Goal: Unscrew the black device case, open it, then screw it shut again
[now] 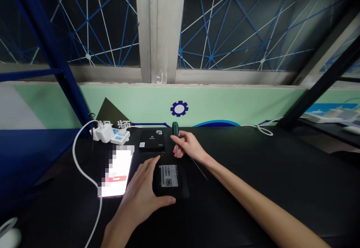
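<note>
A flat black electronic box point(182, 188) lies on the dark table with a white printed label point(169, 176) facing up. My left hand point(142, 188) is around its left side, thumb along the near edge and fingers by the far left corner. Beyond the box, my right hand point(187, 145) is closed around a screwdriver point(175, 129) with a green and black handle. The screwdriver stands nearly upright, its shaft pointing down; the tip is hard to make out. Several tiny screws point(162, 153) lie close to my left fingertips. A thin metal shaft point(201, 170) lies under my right wrist.
A second black box point(152, 140) sits at the back. To the left are a lit tablet or phone point(118, 173), a power strip point(119, 137) with a white plug and a white cable point(74, 148). A wall point(225, 105) borders the table's point(253, 158) far edge.
</note>
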The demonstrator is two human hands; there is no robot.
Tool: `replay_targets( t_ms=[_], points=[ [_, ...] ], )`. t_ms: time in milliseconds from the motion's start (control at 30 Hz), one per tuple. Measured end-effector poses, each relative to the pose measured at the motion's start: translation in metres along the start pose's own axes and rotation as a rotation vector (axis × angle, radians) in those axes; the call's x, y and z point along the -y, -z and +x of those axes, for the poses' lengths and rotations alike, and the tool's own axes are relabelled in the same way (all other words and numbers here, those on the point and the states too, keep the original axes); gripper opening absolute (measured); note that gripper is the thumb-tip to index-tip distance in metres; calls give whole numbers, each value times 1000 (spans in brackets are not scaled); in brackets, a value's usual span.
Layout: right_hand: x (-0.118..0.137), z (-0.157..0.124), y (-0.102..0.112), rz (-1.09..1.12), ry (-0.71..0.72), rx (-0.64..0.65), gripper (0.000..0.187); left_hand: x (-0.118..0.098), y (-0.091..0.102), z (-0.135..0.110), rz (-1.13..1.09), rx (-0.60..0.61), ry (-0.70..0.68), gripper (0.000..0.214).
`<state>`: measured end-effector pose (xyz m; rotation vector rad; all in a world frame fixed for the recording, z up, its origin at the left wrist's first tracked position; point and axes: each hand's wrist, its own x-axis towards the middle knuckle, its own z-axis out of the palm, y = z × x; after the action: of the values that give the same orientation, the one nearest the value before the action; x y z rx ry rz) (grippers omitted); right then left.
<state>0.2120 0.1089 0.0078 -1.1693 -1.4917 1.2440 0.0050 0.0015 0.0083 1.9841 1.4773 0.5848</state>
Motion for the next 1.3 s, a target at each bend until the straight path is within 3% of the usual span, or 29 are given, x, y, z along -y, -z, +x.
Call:
replay_targets(
  t_ms=[100, 267, 433, 567, 667, 733, 967, 1200, 1300],
  points=[
    [1, -1, -3, -24, 46, -17, 49, 0, 0, 0, 8, 6, 1, 95],
    [7, -2, 0, 17, 104, -167, 47, 0, 0, -2, 14, 2, 8, 93],
    [17, -6, 10, -202, 184, -280, 42, -2, -1, -2, 30, -14, 20, 93],
    [21, -7, 19, -344, 206, -260, 22, 1, -2, 1, 53, -29, 32, 93],
    [23, -7, 24, -490, 221, -232, 49, 3, -3, 1, 64, -24, 48, 93],
    [25, -8, 27, -596, 194, -160, 54, 4, -3, 1, 69, -24, 54, 94],
    [25, -11, 27, -888, 137, 51, 30, 5, -4, 1, 74, -22, 63, 95],
    [18, -10, 22, -1033, 138, 95, 14, 4, -4, 0, 92, -4, 86, 95],
    [18, -10, 21, -1034, 153, 71, 16, 4, -4, -1, 93, 5, 89, 95]
  ],
)
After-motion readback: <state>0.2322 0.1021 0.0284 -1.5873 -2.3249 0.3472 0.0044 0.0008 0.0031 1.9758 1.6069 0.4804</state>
